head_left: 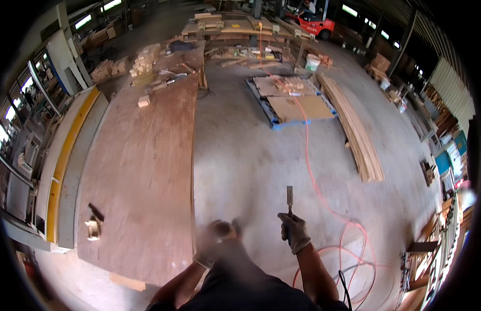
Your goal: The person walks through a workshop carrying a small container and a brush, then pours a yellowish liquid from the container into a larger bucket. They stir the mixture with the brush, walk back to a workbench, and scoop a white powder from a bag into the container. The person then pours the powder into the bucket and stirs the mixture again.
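My right hand [296, 233], in a pale work glove, grips a chisel [289, 197] with its flat metal blade pointing up. The chisel is held over the concrete floor, to the right of the bench. My left hand [207, 251], also gloved, is low beside the right edge of the plywood-topped bench [142, 171]. Motion smears its fingers, so I cannot make out their pose. A brownish rounded shape [223, 229] shows just beyond it, too blurred to name. On the bench's near left lies a small pale block-like object [94, 228] with a dark bar [96, 211] against it.
Wood blocks [143, 101] and hand tools [170, 79] lie at the bench's far end. An orange hose [309, 160] runs across the floor and coils at my right. Beyond are a blue pallet [276, 124] with cardboard, long boards [354, 129] and a person on a red forklift [315, 26].
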The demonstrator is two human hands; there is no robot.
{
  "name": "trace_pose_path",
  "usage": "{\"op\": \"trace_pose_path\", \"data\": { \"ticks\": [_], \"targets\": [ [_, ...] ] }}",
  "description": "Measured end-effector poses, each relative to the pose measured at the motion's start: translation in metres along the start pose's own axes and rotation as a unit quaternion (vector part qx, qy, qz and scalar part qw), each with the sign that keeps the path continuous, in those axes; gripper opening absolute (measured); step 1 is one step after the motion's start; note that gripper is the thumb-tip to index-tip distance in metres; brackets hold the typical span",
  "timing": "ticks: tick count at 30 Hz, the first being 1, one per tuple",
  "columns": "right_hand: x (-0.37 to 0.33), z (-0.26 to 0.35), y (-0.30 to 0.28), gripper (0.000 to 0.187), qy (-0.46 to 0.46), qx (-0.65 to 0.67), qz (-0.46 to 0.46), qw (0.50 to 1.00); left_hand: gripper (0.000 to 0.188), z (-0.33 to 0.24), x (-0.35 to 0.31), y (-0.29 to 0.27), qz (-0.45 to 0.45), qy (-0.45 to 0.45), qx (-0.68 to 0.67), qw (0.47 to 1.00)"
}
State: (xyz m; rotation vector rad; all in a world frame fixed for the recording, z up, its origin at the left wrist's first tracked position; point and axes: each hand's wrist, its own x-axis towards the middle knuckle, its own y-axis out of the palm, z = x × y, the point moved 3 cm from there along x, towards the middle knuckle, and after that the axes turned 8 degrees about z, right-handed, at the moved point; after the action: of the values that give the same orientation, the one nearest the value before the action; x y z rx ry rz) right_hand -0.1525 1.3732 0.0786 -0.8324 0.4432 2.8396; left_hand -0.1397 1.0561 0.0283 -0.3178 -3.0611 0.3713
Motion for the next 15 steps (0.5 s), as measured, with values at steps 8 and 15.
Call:
{"op": "trace_pose_path", "data": {
  "ticks": [8,15],
  "targets": [
    [0.137,0.110,0.021,0.025,0.013,-0.036,0.002,0.999,0.072,-0.054,0.182,-0.037,-0.034,0.057,-0.044,0.997],
    [0.269,0.184,0.070,0.022,0.041,-0.053,0.061,0.996,0.068,-0.029,0.300,-0.080,-0.137,0.001,-0.007,0.991]
  ]
}}
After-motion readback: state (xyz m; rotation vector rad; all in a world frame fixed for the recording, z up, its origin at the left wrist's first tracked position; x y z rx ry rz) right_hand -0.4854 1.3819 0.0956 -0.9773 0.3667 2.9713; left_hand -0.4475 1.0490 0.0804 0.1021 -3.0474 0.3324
